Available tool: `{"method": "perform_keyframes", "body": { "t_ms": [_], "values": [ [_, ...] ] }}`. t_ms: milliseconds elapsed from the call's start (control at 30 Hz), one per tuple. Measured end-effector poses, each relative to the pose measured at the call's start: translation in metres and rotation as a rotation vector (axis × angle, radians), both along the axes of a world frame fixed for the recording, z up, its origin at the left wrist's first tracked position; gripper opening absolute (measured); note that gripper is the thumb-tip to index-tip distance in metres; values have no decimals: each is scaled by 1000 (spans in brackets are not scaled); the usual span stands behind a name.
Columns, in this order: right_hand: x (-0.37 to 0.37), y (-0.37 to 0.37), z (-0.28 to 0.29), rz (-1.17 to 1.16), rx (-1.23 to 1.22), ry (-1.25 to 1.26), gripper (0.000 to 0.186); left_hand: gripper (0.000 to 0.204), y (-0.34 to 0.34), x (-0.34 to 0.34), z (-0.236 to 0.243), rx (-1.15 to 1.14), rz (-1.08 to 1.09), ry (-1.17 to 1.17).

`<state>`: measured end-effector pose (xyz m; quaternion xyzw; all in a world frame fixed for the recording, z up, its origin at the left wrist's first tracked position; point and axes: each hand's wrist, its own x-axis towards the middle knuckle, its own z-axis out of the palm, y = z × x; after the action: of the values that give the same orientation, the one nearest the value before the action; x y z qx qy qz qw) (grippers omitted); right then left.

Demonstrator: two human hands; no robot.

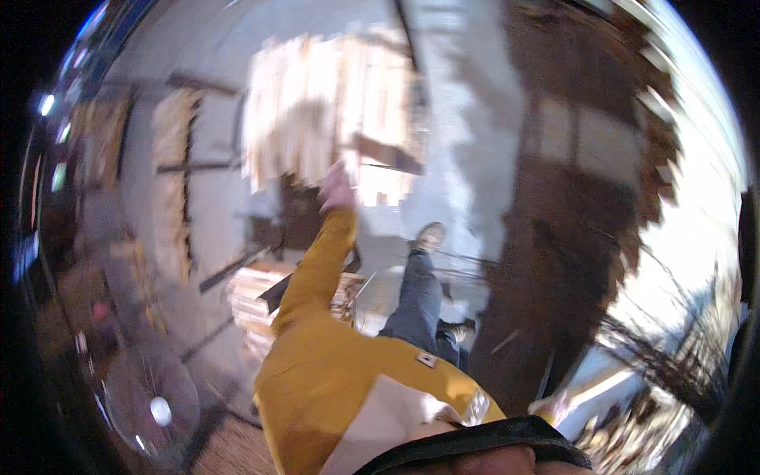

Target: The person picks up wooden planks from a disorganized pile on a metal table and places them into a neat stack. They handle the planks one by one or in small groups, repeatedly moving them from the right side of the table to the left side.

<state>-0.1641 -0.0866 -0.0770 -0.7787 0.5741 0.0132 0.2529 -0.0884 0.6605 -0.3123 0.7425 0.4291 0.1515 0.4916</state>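
Observation:
My left arm, in a mustard sleeve, stretches forward, and my left hand (pixel 339 188) is at the near edge of a stack of pale boards (pixel 305 119). Beside that hand lies a dark, flat strip (pixel 388 153) across the stack. Motion smears the fingers, so their grip is unclear. Low on the right, my right hand (pixel 556 406) shows only in part, next to the end of a long pale piece of wood (pixel 602 384). Blur hides whether its fingers are closed round that piece.
A smaller stack of wood (pixel 257 305) stands by my left side. Further left is a long, narrow wood stack (pixel 174 158). To my right stretches a large dark brown stack (pixel 570 237) with a jagged edge. Thin branches (pixel 673 356) and split wood (pixel 641 435) lie at lower right.

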Motion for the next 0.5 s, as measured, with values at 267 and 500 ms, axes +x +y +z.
{"method": "perform_keyframes", "body": {
  "t_ms": [267, 500],
  "values": [
    [-72, 6, 45, 703, 223, -111, 62, 46, -489, -49, 216, -1897, -754, 162],
    [-273, -163, 78, 650, -250, -4, 70, 46, -674, -125, 234, -1628, -1177, 740]
  ]
}}
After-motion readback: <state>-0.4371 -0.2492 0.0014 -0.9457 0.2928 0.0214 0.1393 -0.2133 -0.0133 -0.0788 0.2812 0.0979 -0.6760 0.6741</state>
